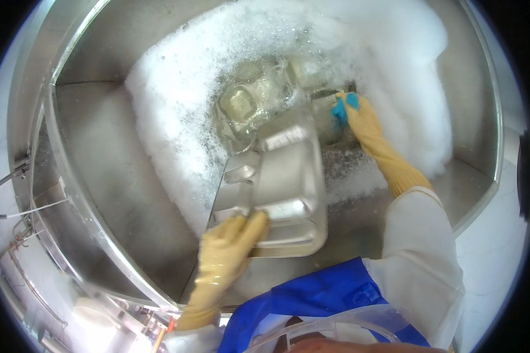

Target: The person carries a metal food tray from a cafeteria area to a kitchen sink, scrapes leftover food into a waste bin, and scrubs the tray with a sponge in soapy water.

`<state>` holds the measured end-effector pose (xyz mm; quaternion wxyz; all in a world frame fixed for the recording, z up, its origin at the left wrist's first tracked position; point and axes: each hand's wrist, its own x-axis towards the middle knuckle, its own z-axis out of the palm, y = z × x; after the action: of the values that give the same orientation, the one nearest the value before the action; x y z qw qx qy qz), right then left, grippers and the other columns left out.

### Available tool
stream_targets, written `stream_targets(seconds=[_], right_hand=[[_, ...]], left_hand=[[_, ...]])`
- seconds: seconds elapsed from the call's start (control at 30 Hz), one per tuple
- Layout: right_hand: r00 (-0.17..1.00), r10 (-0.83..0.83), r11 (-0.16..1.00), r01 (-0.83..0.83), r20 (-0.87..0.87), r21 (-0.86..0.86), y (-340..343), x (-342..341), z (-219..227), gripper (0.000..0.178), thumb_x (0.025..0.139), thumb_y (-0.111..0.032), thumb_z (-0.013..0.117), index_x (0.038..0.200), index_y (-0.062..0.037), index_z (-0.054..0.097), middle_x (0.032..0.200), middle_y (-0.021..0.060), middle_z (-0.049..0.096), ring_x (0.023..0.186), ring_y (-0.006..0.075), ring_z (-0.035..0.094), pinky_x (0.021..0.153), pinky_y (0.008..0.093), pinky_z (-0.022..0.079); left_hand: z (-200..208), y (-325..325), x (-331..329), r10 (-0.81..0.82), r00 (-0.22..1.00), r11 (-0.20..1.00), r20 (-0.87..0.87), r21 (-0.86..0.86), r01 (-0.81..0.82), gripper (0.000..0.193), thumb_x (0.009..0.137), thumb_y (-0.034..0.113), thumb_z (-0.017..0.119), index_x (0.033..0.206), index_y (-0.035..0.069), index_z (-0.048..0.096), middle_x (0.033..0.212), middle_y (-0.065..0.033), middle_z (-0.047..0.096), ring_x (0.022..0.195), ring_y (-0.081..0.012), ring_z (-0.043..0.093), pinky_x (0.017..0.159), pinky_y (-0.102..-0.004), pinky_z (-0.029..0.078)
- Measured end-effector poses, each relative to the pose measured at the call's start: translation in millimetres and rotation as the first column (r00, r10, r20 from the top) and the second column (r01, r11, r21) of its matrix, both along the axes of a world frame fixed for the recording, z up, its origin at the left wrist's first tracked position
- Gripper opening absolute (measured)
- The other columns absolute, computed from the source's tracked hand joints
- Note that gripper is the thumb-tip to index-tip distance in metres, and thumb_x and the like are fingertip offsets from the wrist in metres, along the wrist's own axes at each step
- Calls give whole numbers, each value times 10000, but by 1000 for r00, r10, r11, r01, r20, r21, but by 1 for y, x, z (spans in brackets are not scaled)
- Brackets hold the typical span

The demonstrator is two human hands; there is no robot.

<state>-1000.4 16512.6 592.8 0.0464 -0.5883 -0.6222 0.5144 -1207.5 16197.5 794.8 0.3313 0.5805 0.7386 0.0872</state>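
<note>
My left hand [225, 250], in a yellow rubber glove, grips the near-left edge of a stainless steel compartment tray [284, 173]. The tray tilts above the suds, and its raised and sunken sections catch the light. Past its far right corner, my right hand [371, 130], gloved the same way, has its fingers closed on a blue cloth [343, 107] at the water's surface. Whether the cloth touches metal there is hard to make out. More compartment trays [240, 104] lie under the water beyond the held one, partly covered by foam.
Thick white foam [176, 88] rings the water in a large steel sink [118, 176]. The sink's raised metal rim [94, 212] curves along the left. Outside it, a bent metal rod [6, 188] sticks out. A blue apron [312, 294] hangs near the front edge.
</note>
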Motion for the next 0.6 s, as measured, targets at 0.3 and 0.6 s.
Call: stream_targets(seconds=[0.3, 0.6], right_hand=[[327, 932, 345, -932, -158, 108, -99, -64, 58, 412, 1010, -341, 610, 1373, -149, 635, 1500, 166, 542, 1385, 339, 493, 1149, 415, 395], [482, 853, 435, -869, -199, -238, -141, -120, -10, 433, 956, -456, 638, 1186, -96, 710, 1197, 206, 699, 1156, 353, 652, 1054, 536, 451]], left_hand=[[-63, -40, 40, -196, 980, 973, 19, 124, 192, 570, 754, 131, 753, 1317, 108, 670, 1059, -144, 659, 1030, -352, 658, 913, -453, 559], [-51, -26, 54, -41, 999, 983, -27, 177, 45, 656, 637, 175, 824, 1268, 120, 657, 1322, -175, 562, 1191, -448, 518, 993, -625, 399]])
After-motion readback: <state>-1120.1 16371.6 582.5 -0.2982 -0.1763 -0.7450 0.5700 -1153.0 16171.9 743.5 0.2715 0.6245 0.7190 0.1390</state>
